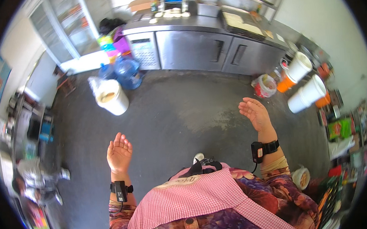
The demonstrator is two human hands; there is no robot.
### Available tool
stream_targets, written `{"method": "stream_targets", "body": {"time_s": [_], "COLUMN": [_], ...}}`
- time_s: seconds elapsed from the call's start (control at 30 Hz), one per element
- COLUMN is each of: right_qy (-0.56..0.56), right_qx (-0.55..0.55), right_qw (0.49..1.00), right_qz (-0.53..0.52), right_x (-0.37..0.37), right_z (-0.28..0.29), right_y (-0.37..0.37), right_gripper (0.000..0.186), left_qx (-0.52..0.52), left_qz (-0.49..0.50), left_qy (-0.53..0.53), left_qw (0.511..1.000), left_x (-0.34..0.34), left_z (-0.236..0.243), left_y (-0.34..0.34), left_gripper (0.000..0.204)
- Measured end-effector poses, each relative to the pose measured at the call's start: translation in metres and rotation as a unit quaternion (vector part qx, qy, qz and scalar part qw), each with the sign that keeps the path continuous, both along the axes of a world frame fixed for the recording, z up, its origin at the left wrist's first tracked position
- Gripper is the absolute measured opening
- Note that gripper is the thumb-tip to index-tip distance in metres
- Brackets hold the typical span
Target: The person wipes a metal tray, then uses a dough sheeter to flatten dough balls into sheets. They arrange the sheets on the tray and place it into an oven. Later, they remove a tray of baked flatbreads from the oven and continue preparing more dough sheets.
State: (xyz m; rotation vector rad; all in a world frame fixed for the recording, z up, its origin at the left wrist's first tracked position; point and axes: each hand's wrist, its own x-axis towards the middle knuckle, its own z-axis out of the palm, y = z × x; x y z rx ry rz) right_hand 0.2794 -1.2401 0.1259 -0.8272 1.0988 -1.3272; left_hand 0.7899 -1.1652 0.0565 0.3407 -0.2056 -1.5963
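Observation:
Both of my forearms reach forward over the grey floor [158,115], each with a black strapped device at the wrist. My left hand [120,153] is raised palm up, its fingers stretched out and slightly curved, holding nothing. Of the things about, a white bucket [115,102] with pale contents lies nearest to it, farther ahead. My right hand [255,114] is held up on the other side, fingers extended toward the left and nothing in them. Beyond it stands a red tub [265,87] lined with a clear bag. Neither hand touches anything.
A steel counter with cabinet doors [192,49] runs along the far side, bearing pale dough pieces [174,12] and a tray [241,24]. Blue water bottles [127,72] stand at its left end. Stacked white buckets [307,93] are at right. Shelves [43,130] line the left; a person [35,180] is there.

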Motion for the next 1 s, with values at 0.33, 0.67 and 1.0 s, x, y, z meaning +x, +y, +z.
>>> {"method": "stream_targets", "body": {"time_s": [0.33, 0.67, 1.0], "right_qy": [-0.039, -0.014, 0.005], "right_qx": [-0.02, 0.008, 0.015], "right_qw": [0.999, 0.998, 1.0], "right_qz": [-0.029, 0.064, -0.007], "right_x": [-0.044, -0.023, -0.043], "right_z": [0.026, 0.024, 0.026], "right_y": [-0.166, -0.384, -0.554], "right_gripper": [0.027, 0.024, 0.022], "left_qx": [0.032, 0.093, 0.102], "left_qz": [-0.202, -0.104, -0.143], "left_qy": [-0.032, -0.05, -0.081], "left_qw": [0.978, 0.989, 0.981], "left_x": [-0.121, -0.084, -0.086], "left_z": [0.01, -0.002, -0.008], "left_y": [-0.227, -0.366, -0.606], "left_gripper": [0.039, 0.036, 0.036]}}
